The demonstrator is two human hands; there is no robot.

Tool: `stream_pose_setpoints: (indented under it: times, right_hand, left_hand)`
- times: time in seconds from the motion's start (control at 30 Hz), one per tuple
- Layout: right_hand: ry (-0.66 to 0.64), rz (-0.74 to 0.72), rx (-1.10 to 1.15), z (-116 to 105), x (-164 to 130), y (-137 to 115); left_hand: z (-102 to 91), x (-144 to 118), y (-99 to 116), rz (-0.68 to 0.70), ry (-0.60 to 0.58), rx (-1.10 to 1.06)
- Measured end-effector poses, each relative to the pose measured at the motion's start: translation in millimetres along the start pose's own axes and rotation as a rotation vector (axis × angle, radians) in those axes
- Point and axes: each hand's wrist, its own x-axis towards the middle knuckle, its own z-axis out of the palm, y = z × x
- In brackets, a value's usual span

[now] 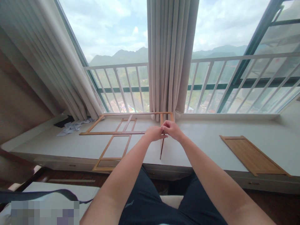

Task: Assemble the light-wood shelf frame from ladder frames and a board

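A brown wooden frame (112,133) with a crosspiece stands up off the white ledge in the middle of the head view. Its near rail ends in my left hand (154,133), whose fingers are closed around it. My right hand (172,128) meets the left one at that corner, thumb and fingers pinched together. What lies in the pinch is hidden. Below both hands a narrow wooden piece (162,148) points down toward the ledge's front edge. A second wooden frame (114,158), with several openings, lies flat under and left of the raised frame.
On the right, a slatted wooden panel (254,154) lies across the ledge (201,140), its near end at the front edge. Crumpled papers (72,126) lie at the left back. Grey curtains (172,56) and a window railing (117,66) stand behind.
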Motion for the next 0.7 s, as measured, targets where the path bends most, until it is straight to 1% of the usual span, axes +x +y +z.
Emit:
stream_pose_setpoints:
  times: [0.17, 0.3, 0.47, 0.7]
  right_hand:
    - [0.063, 0.0, -0.056, 0.6, 2.4, 1.0]
    - [0.087, 0.009, -0.069, -0.2, 2.1, 0.3]
    - [0.116, -0.019, -0.081, -0.6, 0.2, -1.1]
    - [0.229, -0.054, -0.141, 2.9, 1.2, -3.5]
  left_hand:
    - [0.0, 0.7, -0.3, -0.013, -0.008, -0.006]
    - [-1.2, 0.1, 0.7, -0.012, -0.014, -0.011]
    - [-2.1, -0.1, 1.2, 0.004, -0.008, -0.006]
    - [-1.9, 1.6, 1.9, 0.002, -0.021, 0.003]
